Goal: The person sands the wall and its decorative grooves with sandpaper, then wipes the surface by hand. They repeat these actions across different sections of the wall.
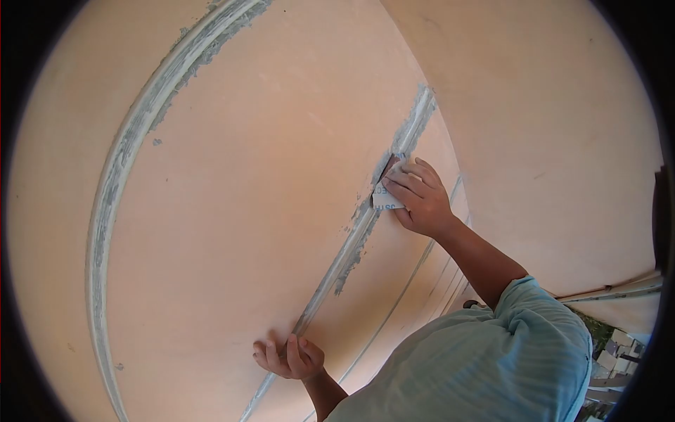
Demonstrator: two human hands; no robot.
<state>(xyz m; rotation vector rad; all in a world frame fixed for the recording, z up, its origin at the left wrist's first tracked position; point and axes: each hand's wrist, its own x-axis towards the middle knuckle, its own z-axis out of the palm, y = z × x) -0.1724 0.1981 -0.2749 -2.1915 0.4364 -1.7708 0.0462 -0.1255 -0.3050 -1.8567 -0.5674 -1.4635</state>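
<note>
Single head-worn fisheye view, tilted steeply, close to the peach wall [232,211]. The filled seam [365,225] crosses centre frame; black lens rim rings the edges. No second view.

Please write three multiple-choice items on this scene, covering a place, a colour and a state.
1. Where is the sandpaper pressed?
A on the grey filler seam
B on a floor tile
C on a window

2. What colour is the sleeve?
A red
B light blue
C black

3. How is the left hand?
A flat, fingers spread
B gripping a brush
C curled against the wall

Answers:
1 A, the right hand holds it on the seam.
2 B, the cloth is pale blue.
3 C, its fingers are folded, with nothing visibly held.
</note>
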